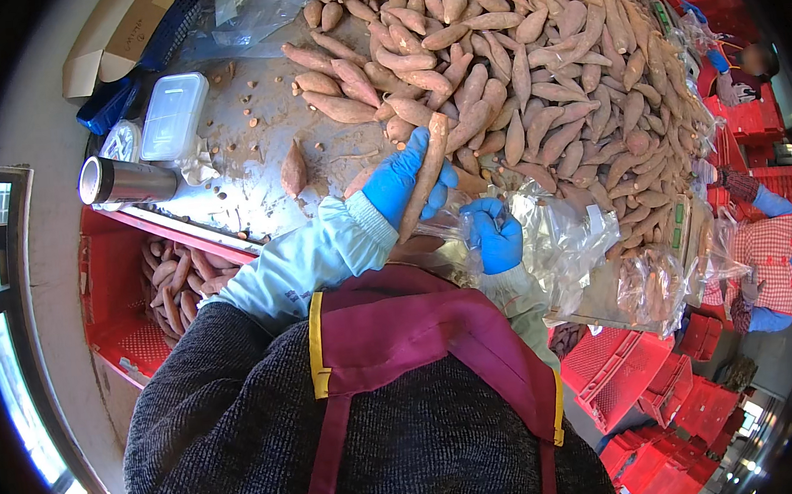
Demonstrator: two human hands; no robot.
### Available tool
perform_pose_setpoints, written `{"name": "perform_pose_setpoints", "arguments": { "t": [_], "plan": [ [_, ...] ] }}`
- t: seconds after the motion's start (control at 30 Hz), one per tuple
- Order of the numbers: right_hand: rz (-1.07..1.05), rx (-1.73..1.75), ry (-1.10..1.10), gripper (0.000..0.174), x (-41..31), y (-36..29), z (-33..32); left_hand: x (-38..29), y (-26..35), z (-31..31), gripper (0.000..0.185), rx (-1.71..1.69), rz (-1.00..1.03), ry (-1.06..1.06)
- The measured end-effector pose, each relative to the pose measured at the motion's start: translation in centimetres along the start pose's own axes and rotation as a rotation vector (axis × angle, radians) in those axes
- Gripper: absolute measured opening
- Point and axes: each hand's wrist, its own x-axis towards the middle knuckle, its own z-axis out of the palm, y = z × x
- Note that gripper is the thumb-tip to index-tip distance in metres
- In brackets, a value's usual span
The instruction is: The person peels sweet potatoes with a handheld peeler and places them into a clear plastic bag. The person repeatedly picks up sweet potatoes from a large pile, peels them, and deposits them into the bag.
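Note:
My left hand [398, 181], in a blue glove, is closed around a long, slender sweet potato [426, 179] that stands at a tilt. Beside it on the right, my blue-gloved right hand [496, 236] has its fingers curled in on the edge of a clear plastic bag [460, 225]. The bag spreads between the two hands, low in front of my apron [402, 329]. More clear plastic bags [560, 225] lie crumpled just right of my right hand. Beyond both hands rises a large heap of sweet potatoes [530, 93].
On the metal table [252, 160] lie a single sweet potato [293, 170], a lidded plastic box [174, 116] and a steel tumbler [127, 179]. A red crate [113, 287] of sweet potatoes stands below, left. Filled bags [650, 288], stacked red crates [618, 369] and co-workers [765, 255] are at right.

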Motion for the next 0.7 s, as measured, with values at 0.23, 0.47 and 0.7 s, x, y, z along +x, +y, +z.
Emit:
{"name": "perform_pose_setpoints", "arguments": {
  "t": [0.23,0.47,0.7],
  "plan": [
    [-0.006,-0.013,-0.024,0.013,-0.2,0.0,-0.3,0.9,-0.8,-0.9,0.04,0.025,0.234,-0.132],
    [-0.166,-0.126,0.11,0.009,-0.1,0.3,0.4,2.6,-0.8,-2.9,0.044,-0.643,0.025,-0.337],
    [-0.37,-0.622,0.318,0.011,-0.3,0.3,1.5,1.5,-4.5,-1.4,0.036,-0.723,-0.075,-0.254]
  ]
}}
